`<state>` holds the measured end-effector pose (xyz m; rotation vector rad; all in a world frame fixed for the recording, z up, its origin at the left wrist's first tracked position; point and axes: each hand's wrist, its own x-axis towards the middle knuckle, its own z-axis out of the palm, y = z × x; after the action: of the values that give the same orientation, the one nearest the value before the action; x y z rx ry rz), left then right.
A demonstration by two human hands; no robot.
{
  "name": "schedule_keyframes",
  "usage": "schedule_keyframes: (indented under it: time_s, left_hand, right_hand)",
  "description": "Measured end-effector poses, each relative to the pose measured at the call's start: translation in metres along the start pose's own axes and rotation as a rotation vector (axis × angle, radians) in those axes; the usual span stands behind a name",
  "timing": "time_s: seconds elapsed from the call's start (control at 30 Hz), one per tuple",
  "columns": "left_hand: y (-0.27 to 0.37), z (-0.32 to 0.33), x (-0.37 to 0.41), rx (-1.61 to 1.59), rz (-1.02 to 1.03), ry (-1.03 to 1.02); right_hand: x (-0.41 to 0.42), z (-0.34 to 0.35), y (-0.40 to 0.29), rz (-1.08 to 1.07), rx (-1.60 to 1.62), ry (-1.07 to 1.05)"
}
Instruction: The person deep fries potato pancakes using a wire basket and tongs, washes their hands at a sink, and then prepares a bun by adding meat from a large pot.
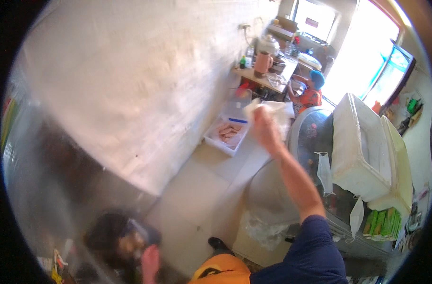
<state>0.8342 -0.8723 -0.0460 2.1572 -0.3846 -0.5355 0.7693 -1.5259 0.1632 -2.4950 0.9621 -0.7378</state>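
My right hand (265, 124) reaches out ahead at the end of a bare forearm. Its fingers are closed on a pale cloth or sheet (252, 107), blurred by motion. Past the hand, to its left, a white plastic bin (233, 151) stands on the floor with pieces of pale pink raw meat (229, 131) in it. At the lower left my left hand (150, 261) is blurred, beside a dark rounded object (104, 230) with something brownish next to it. Whether that hand grips anything is unclear.
A white foam box (350, 167) rests on a grey domed chest (304, 142), near a hanging face mask (324, 172) and green packets (382, 223). A person (308, 94) in a blue cap is by a table (253, 72) bearing a pink jug (262, 64). A whitewashed wall (148, 88) runs along the left.
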Motion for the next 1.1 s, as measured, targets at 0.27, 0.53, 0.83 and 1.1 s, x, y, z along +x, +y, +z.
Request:
schedule_keyframes:
  time_s: [0.27, 0.53, 0.83, 1.1]
  left_hand:
    - [0.127, 0.016, 0.057, -1.372, 0.032, -0.147]
    - [0.094, -0.078, -0.028, -1.36, -0.057, 0.302]
    - [-0.115, -0.041, -0.024, -1.887, 0.201, 0.163]
    - [-0.044, -0.061, -0.034, -1.349, -0.3, 0.402]
  right_hand:
    - [-0.269, 0.175, -0.264, -0.07, 1.15, -1.011]
    - [-0.38, 0.167, -0.405, 0.781, 2.047, -1.22]
    - [-0.485, 0.227, -0.394, -1.051, 0.512, -0.882]
    - [-0.46, 0.187, -0.432, -0.476, 0.844, -1.193]
